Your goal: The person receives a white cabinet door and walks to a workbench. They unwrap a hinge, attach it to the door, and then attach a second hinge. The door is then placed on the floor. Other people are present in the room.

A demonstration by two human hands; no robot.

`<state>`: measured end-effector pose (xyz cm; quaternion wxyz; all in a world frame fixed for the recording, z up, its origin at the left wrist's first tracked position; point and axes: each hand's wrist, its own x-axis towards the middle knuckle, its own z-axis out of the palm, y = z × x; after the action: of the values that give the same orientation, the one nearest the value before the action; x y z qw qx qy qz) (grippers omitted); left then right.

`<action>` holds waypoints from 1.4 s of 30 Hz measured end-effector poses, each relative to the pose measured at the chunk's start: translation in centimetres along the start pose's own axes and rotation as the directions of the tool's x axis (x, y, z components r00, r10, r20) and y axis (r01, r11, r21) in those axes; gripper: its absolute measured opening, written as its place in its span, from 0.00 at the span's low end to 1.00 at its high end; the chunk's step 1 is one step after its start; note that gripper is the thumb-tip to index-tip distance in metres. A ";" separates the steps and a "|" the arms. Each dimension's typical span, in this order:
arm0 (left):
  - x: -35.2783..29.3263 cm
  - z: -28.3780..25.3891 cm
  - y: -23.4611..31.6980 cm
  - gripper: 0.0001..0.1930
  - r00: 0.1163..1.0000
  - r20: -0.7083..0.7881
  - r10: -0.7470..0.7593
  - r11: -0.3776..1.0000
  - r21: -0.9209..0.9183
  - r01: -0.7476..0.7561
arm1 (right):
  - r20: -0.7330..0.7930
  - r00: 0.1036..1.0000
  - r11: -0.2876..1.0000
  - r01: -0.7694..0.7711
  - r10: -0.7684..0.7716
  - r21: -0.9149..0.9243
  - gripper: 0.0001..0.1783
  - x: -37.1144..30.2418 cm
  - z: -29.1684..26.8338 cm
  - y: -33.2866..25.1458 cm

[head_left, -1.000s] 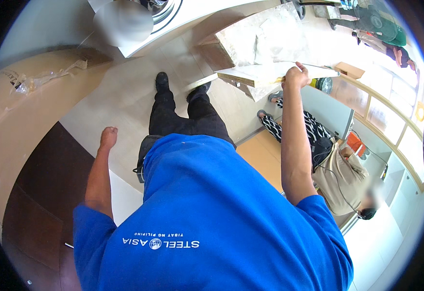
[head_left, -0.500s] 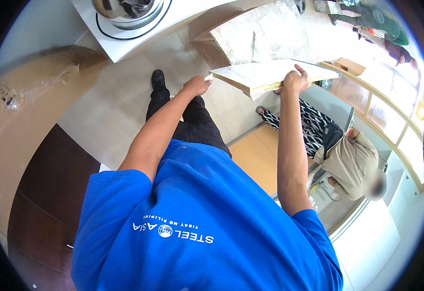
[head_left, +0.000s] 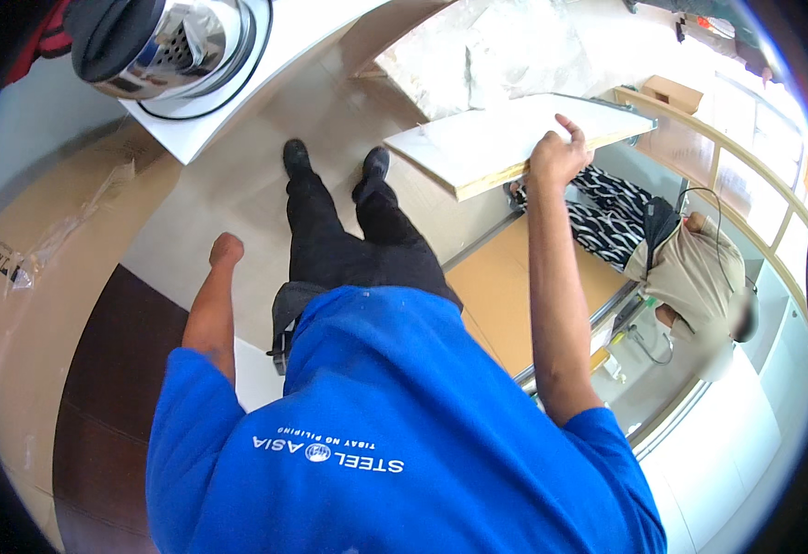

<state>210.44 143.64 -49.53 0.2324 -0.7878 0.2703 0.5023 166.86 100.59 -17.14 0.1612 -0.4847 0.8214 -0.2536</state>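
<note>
A flat white board (head_left: 478, 138) with a raw, yellowish-brown edge is held out in front of me, to the right of centre. My right hand (head_left: 559, 159) grips its near edge, the fingers mostly hidden beneath and one digit raised above the top face. Away from the board, my left hand (head_left: 227, 250) hangs over the floor on the left. Its fingers are curled closed, and whatever they may hold cannot be made out.
A person in a beige shirt (head_left: 695, 263) bends beside a wood-framed partition (head_left: 727, 152) on the right. Plastic-wrapped goods (head_left: 487, 60) stand beyond the board. At upper left, a white table (head_left: 187, 143) bears a metal appliance (head_left: 159, 46). Brown cardboard (head_left: 62, 305) lines the left.
My left hand has left the board's left corner and swung back toward my left side. The right hand still holds the board. My view has shifted, showing more of the table appliance.
</note>
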 end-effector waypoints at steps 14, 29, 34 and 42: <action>-17.0 -11.3 19.9 0.11 0.576 -0.434 0.692 0.494 -0.297 -0.817 | -0.055 0.997 0.998 -0.053 0.051 -0.038 0.19 1.0 1.6 0.8; -25.2 -42.1 56.9 0.17 -0.229 -0.620 0.750 0.339 0.658 -0.672 | 0.090 0.989 0.958 -0.134 0.115 0.254 0.30 -0.1 1.0 2.2; -25.8 -36.6 59.7 0.33 -0.031 -0.449 0.893 0.357 0.748 -0.560 | 0.323 0.946 0.948 -0.078 -0.028 0.308 0.38 0.5 -0.7 2.7; -33.7 -24.2 58.2 0.35 0.353 0.130 0.927 0.372 -0.449 -0.812 | 0.351 0.919 0.934 0.050 -0.183 0.354 0.56 0.4 -2.8 3.9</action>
<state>176.46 91.28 -14.79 -0.1554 -0.4343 0.5215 0.7178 162.42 102.52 -17.05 0.3814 -0.5382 0.6883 -0.3018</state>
